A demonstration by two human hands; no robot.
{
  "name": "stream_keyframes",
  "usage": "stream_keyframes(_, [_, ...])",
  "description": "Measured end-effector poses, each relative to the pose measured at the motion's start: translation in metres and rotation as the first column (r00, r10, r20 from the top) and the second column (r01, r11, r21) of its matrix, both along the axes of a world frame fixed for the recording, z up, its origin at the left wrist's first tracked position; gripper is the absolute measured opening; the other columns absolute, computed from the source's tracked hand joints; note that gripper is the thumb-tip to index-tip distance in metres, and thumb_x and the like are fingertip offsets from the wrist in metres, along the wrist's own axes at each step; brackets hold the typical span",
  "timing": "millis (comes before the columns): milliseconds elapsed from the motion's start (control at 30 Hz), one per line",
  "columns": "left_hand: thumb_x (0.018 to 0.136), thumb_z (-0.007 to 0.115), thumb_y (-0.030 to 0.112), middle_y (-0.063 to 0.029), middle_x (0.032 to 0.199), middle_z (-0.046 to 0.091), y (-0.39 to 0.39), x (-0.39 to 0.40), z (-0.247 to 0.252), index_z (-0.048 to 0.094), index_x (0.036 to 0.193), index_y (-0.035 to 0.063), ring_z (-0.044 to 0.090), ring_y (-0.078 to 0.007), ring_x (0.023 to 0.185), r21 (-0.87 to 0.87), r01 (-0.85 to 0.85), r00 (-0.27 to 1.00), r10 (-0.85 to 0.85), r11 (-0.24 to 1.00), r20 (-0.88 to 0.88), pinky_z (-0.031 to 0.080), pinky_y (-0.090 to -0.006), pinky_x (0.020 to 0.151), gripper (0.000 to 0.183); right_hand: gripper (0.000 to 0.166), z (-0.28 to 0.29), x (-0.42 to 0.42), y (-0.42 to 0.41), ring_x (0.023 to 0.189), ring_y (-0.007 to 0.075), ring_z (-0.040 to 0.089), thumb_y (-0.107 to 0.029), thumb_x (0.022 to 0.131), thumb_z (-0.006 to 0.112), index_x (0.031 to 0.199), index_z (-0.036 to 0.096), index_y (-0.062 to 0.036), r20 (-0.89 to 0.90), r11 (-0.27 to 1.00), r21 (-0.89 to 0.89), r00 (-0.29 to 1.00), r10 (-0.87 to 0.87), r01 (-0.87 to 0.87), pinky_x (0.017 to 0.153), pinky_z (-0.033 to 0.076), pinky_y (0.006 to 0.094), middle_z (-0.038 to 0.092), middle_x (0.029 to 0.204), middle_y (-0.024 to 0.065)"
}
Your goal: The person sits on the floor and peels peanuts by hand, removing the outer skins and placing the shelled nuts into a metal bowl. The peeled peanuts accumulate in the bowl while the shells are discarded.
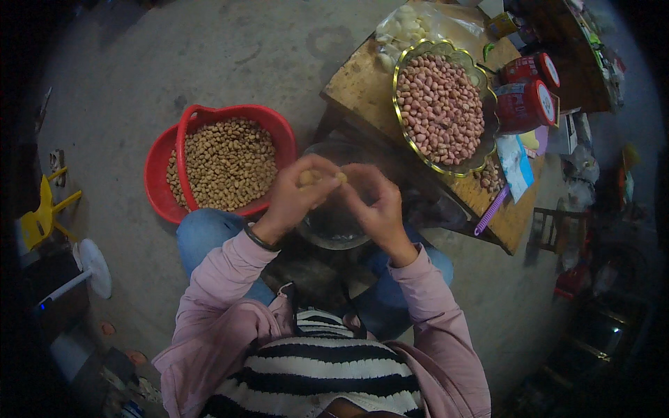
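My left hand holds peanuts in their shells in its curled palm. Its fingertips meet those of my right hand at one small tan peanut, pinched between them. Below both hands, between my knees, stands a dark round container; its contents are hard to make out. To the left, a red plastic basket with a handle holds many unshelled peanuts. At the right, a scalloped bowl with a gilt rim is filled with pinkish shelled peanuts.
The bowl stands on a wooden table with a plastic bag, red-lidded jars, a blue-and-white packet and a purple-handled tool. A yellow plastic stool and a white round-based object are at the far left.
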State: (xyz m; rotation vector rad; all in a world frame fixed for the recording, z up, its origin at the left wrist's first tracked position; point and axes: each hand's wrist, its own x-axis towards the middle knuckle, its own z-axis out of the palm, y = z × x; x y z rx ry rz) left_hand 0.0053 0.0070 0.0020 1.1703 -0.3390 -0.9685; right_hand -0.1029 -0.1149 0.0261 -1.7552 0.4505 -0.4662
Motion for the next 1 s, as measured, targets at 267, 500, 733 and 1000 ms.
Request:
stream_keyframes(267, [0.085, 0.065, 0.01, 0.0045, 0.071, 0.056, 0.001, 0.0, -0.001, 0.061, 0.095, 0.0059, 0.049, -0.0013, 0.059, -0.012, 0.002, 0.989, 0.0, 1.0, 0.148, 0.038, -0.0178, 0.05, 0.011, 0.017, 0.008, 0.001, -0.001, 0.076, 0.0155, 0.063, -0.001, 0.079, 0.065, 0.096, 0.06, 0.0012, -0.022, 0.991, -0.124, 0.999, 0.038, -0.041, 0.07, 0.049, 0.0262, 0.063, 0.085, 0.0093])
stream_keyframes(500, [0.085, 0.062, 0.006, 0.0023, 0.067, 0.055, 0.004, 0.002, -0.001, 0.057, 0.089, 0.0048, 0.049, -0.0023, 0.058, 0.042, 0.074, 0.989, -0.079, 0.996, 0.126, 0.038, -0.0199, 0.049, 0.006, 0.015, 0.005, -0.003, 0.002, 0.067, 0.0103, 0.06, -0.004, 0.079, 0.067, 0.091, 0.058, 0.0002, -0.12, 0.992, -0.111, 0.992, 0.041, -0.055, 0.061, 0.047, 0.0235, 0.062, 0.075, 0.0068])
stream_keyframes(733, [0.086, 0.057, 0.003, 0.0009, 0.07, 0.05, 0.004, 0.001, -0.006, 0.049, 0.09, 0.0057, 0.041, -0.0029, 0.05, -0.05, 0.112, 0.988, -0.117, 0.992, -0.104, 0.029, -0.0179, 0.043, 0.009, 0.013, 0.0, -0.003, 0.01, 0.063, 0.0085, 0.058, -0.006, 0.083, 0.064, 0.093, 0.057, -0.0008, -0.118, 0.992, 0.124, 0.993, 0.02, -0.005, 0.059, 0.046, 0.0211, 0.062, 0.076, 0.0041])
stream_keyframes(1000, [0.087, 0.059, 0.005, -0.0024, 0.066, 0.058, 0.005, 0.004, 0.001, 0.051, 0.091, 0.005, 0.046, -0.0035, 0.051, -0.149, 0.092, 0.973, -0.121, 0.985, -0.195, 0.029, -0.0178, 0.043, 0.009, 0.012, -0.005, -0.003, 0.007, 0.064, 0.0115, 0.06, -0.006, 0.09, 0.059, 0.099, 0.057, 0.001, -0.007, 0.814, 0.577, 0.997, 0.083, -0.064, 0.059, 0.049, 0.0234, 0.063, 0.079, 0.0066])
